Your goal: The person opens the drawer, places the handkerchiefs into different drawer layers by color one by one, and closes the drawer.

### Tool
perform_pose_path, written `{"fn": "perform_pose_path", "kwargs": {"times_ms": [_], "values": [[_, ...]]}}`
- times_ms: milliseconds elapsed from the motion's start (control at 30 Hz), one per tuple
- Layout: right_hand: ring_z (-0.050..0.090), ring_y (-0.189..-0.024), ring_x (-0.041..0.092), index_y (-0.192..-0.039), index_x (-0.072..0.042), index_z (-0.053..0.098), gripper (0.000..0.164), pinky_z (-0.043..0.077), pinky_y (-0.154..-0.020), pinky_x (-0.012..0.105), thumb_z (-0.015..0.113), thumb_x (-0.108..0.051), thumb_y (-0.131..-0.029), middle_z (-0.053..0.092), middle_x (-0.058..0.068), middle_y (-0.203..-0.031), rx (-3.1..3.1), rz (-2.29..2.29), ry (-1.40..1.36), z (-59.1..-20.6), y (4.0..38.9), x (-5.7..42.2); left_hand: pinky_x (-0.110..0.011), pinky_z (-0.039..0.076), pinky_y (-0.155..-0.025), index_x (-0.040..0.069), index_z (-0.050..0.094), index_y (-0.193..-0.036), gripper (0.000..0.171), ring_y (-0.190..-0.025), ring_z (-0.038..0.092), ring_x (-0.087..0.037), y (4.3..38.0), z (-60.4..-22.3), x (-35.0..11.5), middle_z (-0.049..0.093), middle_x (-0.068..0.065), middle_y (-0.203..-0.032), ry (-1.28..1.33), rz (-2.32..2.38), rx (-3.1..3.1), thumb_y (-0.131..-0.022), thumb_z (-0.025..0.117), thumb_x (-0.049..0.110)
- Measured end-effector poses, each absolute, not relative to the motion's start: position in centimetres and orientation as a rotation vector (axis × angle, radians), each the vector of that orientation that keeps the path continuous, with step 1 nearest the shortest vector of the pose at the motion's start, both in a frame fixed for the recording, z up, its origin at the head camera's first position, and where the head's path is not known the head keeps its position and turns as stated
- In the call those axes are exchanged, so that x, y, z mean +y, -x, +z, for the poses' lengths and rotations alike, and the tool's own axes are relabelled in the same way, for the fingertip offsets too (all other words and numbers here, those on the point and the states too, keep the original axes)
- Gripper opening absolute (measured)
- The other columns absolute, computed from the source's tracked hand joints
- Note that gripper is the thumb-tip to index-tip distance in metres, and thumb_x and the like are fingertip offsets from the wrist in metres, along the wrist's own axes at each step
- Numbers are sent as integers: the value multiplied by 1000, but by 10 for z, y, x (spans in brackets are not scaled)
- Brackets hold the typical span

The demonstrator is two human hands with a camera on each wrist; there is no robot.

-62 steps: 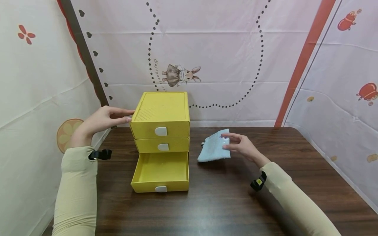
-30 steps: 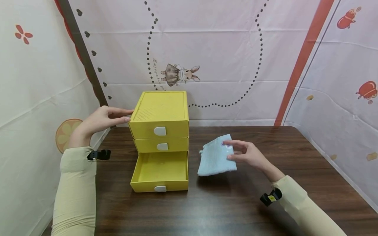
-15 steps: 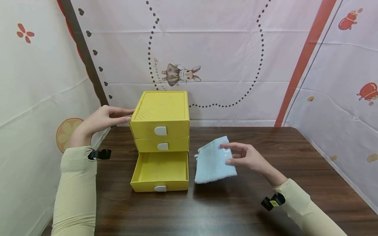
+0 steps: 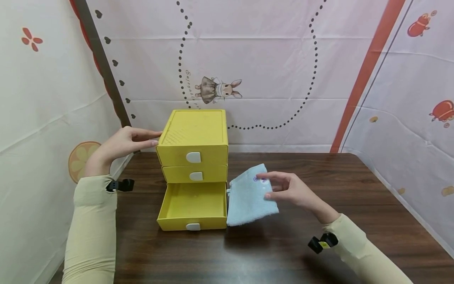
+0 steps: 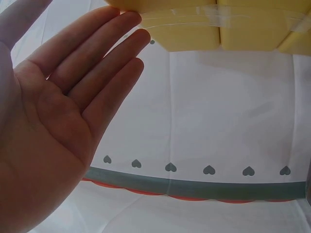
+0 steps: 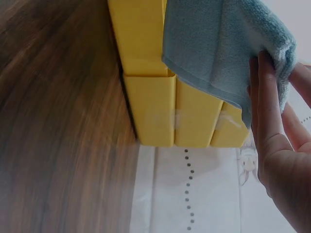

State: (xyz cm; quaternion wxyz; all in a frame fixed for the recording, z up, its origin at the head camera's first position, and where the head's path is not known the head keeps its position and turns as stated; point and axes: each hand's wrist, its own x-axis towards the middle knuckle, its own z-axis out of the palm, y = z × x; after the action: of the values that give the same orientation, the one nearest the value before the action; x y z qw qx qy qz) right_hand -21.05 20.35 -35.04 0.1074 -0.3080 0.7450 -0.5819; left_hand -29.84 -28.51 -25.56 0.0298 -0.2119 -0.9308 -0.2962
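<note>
A yellow drawer unit (image 4: 193,126) with white pull tabs stands on the table; its bottom drawer (image 4: 193,201) is pulled out, with nothing visible inside. My left hand (image 4: 122,144) touches the unit's upper left side with straight fingers, as the left wrist view (image 5: 58,97) also shows. A folded light blue towel (image 4: 248,199) with a small loop hangs from my right hand (image 4: 292,191), pinched between thumb and fingers. It is held above the table, just right of the open drawer. In the right wrist view the towel (image 6: 209,53) hides part of the unit's side.
The dark wood table (image 4: 262,256) extends in front and to the right. Printed white cloth (image 4: 269,79) walls it in at the back and both sides. The pulled-out drawer juts toward the front.
My right hand has brought the towel forward, then left toward the open drawer, keeping its pinch. My left hand and the drawer unit have stayed in place.
</note>
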Motion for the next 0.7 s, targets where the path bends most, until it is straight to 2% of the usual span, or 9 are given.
{"fn": "perform_pose_path", "kwargs": {"times_ms": [300,400,533,700], "values": [[67,-100,23,-135,-6,52,55,56,-75,36,71,-4,-84,55,13,-134,2158,-1731,930,-339,210,189,-26,49,-83,25,61,-129,43,-112,58,-13,297,-253,-283,62,-3,-127,661,-932,-2878,-89,64,40],[67,-99,24,-135,-8,53,55,56,-76,38,72,-6,-83,57,11,-132,2153,-1738,898,-337,210,183,-36,49,-87,25,61,-129,44,-115,57,-19,297,-254,-283,62,-3,-127,671,-937,-2869,-89,63,43],[67,-98,25,-134,-10,54,55,56,-77,42,73,-7,-82,60,12,-126,2133,-1747,869,-339,214,173,-45,48,-91,26,61,-129,45,-116,57,-20,298,-256,-285,62,-4,-127,668,-942,-2864,-88,63,45],[66,-100,24,-133,-10,55,54,56,-77,42,73,-7,-82,60,14,-125,2104,-1746,859,-345,221,159,-42,49,-90,26,61,-129,44,-115,57,-18,299,-258,-286,62,-3,-127,670,-934,-2862,-88,63,45]]}}
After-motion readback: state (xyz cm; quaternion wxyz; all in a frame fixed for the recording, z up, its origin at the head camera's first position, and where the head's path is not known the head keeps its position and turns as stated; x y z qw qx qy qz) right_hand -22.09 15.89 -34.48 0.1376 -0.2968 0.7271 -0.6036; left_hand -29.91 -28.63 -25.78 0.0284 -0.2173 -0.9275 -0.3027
